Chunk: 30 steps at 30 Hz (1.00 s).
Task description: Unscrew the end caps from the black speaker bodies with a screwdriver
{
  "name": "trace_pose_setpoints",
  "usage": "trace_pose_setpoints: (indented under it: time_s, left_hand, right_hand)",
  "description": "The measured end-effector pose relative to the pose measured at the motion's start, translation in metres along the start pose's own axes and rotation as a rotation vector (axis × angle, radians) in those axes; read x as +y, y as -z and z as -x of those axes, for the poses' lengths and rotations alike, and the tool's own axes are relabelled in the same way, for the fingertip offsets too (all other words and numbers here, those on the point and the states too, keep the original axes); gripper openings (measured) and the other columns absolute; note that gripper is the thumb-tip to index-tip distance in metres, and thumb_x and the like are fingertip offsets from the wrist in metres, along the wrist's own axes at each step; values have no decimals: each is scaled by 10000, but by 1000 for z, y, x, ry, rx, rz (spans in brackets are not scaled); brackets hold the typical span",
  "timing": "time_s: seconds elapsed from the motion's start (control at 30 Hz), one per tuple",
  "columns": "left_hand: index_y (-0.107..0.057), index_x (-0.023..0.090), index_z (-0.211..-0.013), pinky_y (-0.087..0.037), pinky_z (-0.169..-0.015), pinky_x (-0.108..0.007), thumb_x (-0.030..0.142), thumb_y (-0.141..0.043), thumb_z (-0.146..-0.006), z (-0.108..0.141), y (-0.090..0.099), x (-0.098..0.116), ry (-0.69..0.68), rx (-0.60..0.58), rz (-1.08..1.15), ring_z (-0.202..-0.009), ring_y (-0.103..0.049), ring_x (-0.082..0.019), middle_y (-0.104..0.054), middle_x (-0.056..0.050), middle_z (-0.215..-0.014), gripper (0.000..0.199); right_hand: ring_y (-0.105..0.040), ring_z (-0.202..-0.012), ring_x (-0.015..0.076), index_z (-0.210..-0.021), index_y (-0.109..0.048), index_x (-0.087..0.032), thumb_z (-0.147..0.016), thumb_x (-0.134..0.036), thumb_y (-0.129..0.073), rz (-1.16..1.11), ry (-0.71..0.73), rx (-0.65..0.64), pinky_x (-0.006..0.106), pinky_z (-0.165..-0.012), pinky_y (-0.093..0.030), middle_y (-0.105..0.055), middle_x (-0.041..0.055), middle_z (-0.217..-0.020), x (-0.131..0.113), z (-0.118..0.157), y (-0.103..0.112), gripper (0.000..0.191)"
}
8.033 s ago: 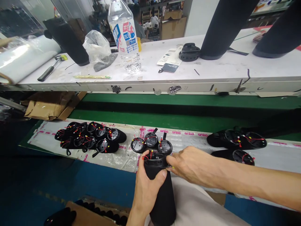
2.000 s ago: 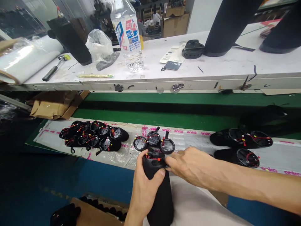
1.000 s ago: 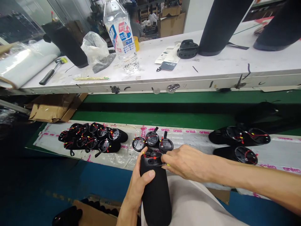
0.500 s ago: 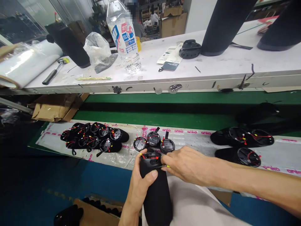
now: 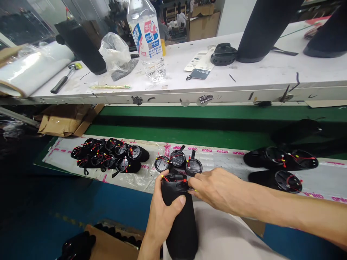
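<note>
A black cylinder (image 5: 181,224) with red wires in its open top leans upright against the lap. My left hand (image 5: 162,213) is wrapped round its upper end, thumb across the front. At the right side of the rim, my right hand (image 5: 208,187) has its fingers pinched together; a bit of yellow shows there, but what they hold is mostly hidden. Just beyond the cylinder's top lie round black parts (image 5: 178,158) with short straps. Several black cylinders with wires (image 5: 124,165) lie on the left of the board, and more (image 5: 288,180) on the right.
A white shelf (image 5: 173,86) runs above the board, bearing a water bottle (image 5: 148,43), a hammer (image 5: 65,79), a plastic bag (image 5: 115,54), a plastic roll (image 5: 32,72) and tall black cylinders (image 5: 260,32). A cardboard box (image 5: 108,245) stands at the lower left.
The view has shifted slightly. My left thumb has moved a little to the right on the cylinder, and my right hand stays pinched at the rim.
</note>
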State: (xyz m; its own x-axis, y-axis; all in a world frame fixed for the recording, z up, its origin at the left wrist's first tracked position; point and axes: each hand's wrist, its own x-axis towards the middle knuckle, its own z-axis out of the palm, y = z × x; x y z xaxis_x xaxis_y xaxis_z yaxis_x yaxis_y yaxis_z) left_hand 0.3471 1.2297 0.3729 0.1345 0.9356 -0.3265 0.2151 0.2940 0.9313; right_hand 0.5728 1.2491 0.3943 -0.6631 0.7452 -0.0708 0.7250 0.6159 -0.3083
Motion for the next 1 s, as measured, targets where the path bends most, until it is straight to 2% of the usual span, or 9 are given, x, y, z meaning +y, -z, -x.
trace_pose_setpoints:
  time_s: [0.1, 0.27, 0.63, 0.87, 1.0]
  left_hand:
    - [-467, 270, -1476, -429, -1142, -460, 527, -782, -797, 3, -1, -1, -12, 30, -72, -1313, -618, -332, -694, -84, -1401, 791]
    - [-476, 290, -1478, -389, -1180, -483, 468, -762, -816, 5, -6, -5, -4, 92, -141, -1375, -578, -334, -658, -84, -1455, 743]
    - [-512, 298, -1468, -432, -1140, -503, 457, -768, -798, 9, -8, -16, -6, 161, -177, -1285, -626, -346, -696, -87, -1369, 735]
    - [-528, 300, -1448, -416, -1153, -535, 416, -783, -774, 12, -16, -5, 14, 248, -265, -1318, -608, -365, -682, -102, -1387, 730]
    - [-522, 282, -1448, -419, -1148, -525, 427, -780, -782, 12, -15, 3, 10, 212, -217, -1299, -616, -356, -679, -102, -1382, 729]
  right_hand:
    - [-527, -499, 154, -1003, -524, -207, -1043, -203, -549, 88, 17, 24, 353, -499, -131, -678, 2, -761, -3, 4, 0, 47]
    - [-490, -473, 152, -996, -514, -209, -995, -154, -593, 161, 64, 23, 364, -493, -121, -641, -6, -732, -2, 7, -3, 96]
    - [-315, -427, 131, -988, -521, -210, -996, -162, -569, 187, 123, 30, 360, -478, -83, -584, -19, -687, 4, 5, -14, 69]
    - [-326, -441, 141, -1007, -538, -202, -883, -54, -593, 226, 143, -18, 363, -470, -86, -583, -21, -706, 3, 6, -13, 201]
    - [-369, -465, 146, -1013, -562, -193, -1046, -171, -503, 188, 165, 13, 362, -471, -108, -616, -4, -735, 6, 4, -11, 72]
